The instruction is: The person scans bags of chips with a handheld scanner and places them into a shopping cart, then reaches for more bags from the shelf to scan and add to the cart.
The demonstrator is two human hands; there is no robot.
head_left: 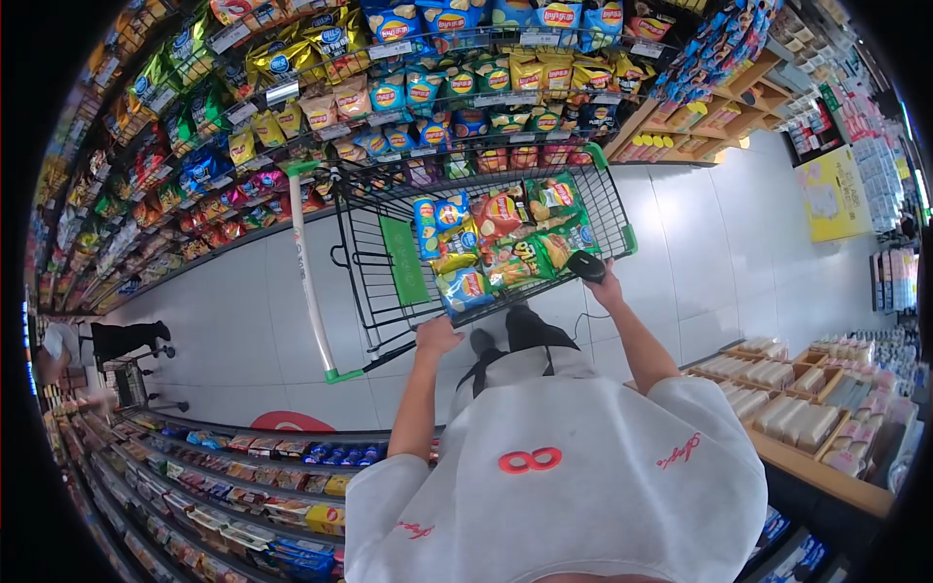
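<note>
As I look down through the head camera, both of the person's arms reach forward to a shopping cart (610, 204) that stands crosswise in the aisle, with its white handle (309, 282) at the cart's left end. The left hand (439, 335) sits at the near edge of the cart, close to the near-left corner, with its fingers curled over the rim wire. The right hand (604, 287) is closed around a black handheld device (586, 265), held right at the near edge of the cart towards its near-right corner. I cannot tell whether the device touches the rim.

Inside the basket, chip bags (501, 238) in blue, red, green and yellow lie piled against each other. They fill the right part of the cart, just beyond the device. A green flap (403, 260) lies flat on the cart's left part, beside the bags.

Past the far edge of the cart, snack shelves (389, 87) full of bags run along the aisle. The cart stands on a pale tiled floor (243, 311). Another person (117, 340) stands well apart at the left. A wooden display (787, 408) of boxed goods is on the right, and a low shelf (243, 476) runs below the left arm.
</note>
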